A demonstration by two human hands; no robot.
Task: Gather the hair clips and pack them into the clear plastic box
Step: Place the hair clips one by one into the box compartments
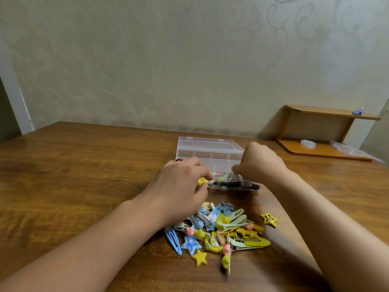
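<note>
Basically both hands hide the clear plastic box (208, 151) front: left hand (179, 186) pinches a yellow clip (201, 181), right hand (260, 163) pinches a pale clip (228, 175); near pile of hair clips (219, 230) too tangled to count.

The plastic box (210, 153) sits on the table (84, 165) near the wall (168, 60), lid up behind it. The pile of hair clips (219, 230) lies in front of the box. Between them, the left hand (181, 186) is at the box's left front corner and the right hand (259, 163) over its right front. A small shelf (324, 131) stands far right.
</note>
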